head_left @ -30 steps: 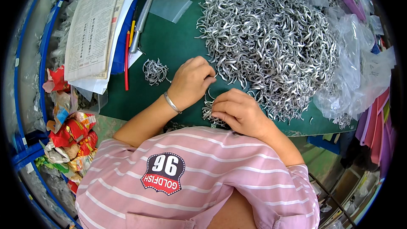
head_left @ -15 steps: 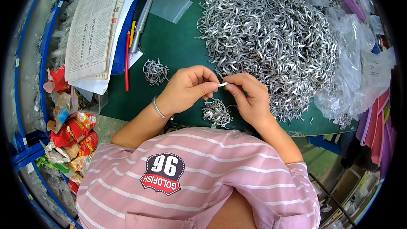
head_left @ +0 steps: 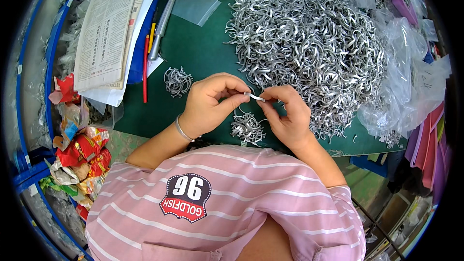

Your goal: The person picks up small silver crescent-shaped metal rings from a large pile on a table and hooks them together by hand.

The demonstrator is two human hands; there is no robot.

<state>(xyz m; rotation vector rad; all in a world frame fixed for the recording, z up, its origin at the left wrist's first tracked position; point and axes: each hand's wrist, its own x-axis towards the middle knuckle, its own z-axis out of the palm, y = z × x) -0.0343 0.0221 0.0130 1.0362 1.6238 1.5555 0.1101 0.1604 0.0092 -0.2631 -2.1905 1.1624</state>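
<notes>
A short, curved silver metal strip (head_left: 254, 97) spans the gap between my hands over the green table. My left hand (head_left: 212, 100) pinches one end between thumb and forefinger. At the other end, my right hand (head_left: 290, 116) grips it the same way. Just below the fingers lies a small heap of similar curved strips (head_left: 247, 128). Another small heap (head_left: 178, 81) sits left of my left hand. A large mound of these metal strips (head_left: 309, 48) covers the table's right side, its edge close behind my right hand.
Newspapers and papers (head_left: 104, 38) lie at the far left, beside a red pencil (head_left: 145, 70) and a grey-handled tool (head_left: 164, 24). A flat clear bag (head_left: 195, 8) is behind them. Plastic bags (head_left: 401, 82) border the mound on the right. Blue racking (head_left: 50, 63) stands left.
The strip between my fingers has turned, showing more of its shiny face and sloping down to the right. My right hand has shifted slightly right and down.
</notes>
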